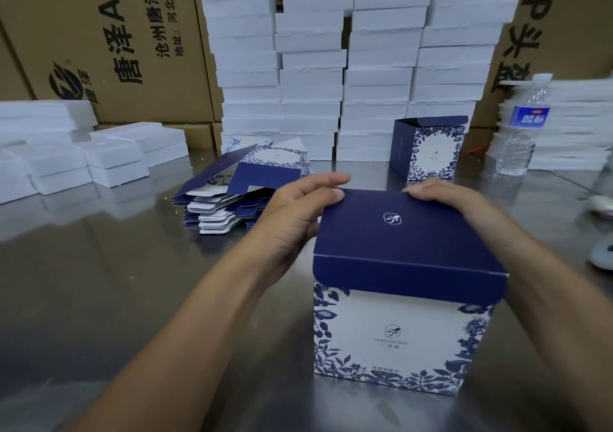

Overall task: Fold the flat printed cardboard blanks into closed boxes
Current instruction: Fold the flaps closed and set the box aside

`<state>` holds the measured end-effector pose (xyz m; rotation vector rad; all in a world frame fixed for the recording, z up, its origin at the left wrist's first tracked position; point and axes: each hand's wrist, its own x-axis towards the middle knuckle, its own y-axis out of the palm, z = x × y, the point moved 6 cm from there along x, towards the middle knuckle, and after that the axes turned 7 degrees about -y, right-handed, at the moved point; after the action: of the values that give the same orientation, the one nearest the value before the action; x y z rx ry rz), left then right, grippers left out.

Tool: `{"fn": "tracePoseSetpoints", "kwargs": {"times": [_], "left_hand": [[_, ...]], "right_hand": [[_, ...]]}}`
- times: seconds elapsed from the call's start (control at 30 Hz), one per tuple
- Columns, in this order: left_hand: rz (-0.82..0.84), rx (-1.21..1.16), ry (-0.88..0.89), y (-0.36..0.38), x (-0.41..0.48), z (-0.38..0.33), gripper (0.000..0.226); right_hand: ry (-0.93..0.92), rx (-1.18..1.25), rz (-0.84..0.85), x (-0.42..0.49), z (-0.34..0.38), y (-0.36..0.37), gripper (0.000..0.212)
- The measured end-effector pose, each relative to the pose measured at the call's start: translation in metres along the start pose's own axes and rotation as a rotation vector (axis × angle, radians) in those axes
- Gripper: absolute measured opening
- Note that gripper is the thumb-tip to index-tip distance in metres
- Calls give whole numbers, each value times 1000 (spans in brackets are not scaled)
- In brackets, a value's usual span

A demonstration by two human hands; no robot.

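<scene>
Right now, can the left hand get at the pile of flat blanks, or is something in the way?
Probably yes: the left hand rests on the box lid, and the pile of flat blanks lies close to its left with nothing between them.

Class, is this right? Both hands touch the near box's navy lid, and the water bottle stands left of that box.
No. The head view shows the water bottle right of that box; the left hand and right hand touch its navy lid.
</scene>
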<state>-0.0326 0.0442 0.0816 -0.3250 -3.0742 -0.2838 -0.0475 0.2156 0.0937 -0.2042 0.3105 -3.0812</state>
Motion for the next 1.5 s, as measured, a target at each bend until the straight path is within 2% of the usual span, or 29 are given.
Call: {"fn": "tracePoseSetpoints", "kwargs": {"times": [0.13,0.27,0.37,0.47,0.6,0.77,0.93,1.1,1.2,1.27,1.33,1.43,1.5], "left_hand": [[50,295,-101,2,7,-14,9],[40,624,-119,16,17,-30,10],[9,706,-130,27,24,-33,16],[-24,667,-128,29,29,-30,17],[-18,623,-130,29,29,-28,15],[-10,480,-195,22,25,-21,19],[-46,279,-227,1,16,-5,17],[-117,175,-129,-2,12,-1,17],[-134,138,-94,0,11,-1,12],[-162,118,-57,1,11,-1,12],[-195,131,-16,2,11,-1,20],[-226,133,37,2,11,-1,33],[-242,135,57,1,10,-1,36]], "right_hand": [[-30,308,-15,-13,-8,-2,7],[-14,330,-18,-15,-11,-2,6],[-7,354,-13,-18,-11,-1,9],[2,360,-5,-20,-9,0,12],[39,56,-38,0,-5,-4,27],[-42,270,-59,-8,-11,-8,16],[-31,290,-43,-9,-13,-6,15],[-40,267,-49,-7,-14,-6,18],[-54,271,-88,-9,-13,-7,11],[-78,239,-148,-10,-11,-11,21],[-94,182,-212,-11,-9,-15,26],[-94,176,-300,-16,-9,-20,11],[-105,222,-332,-18,-11,-21,16]]}}
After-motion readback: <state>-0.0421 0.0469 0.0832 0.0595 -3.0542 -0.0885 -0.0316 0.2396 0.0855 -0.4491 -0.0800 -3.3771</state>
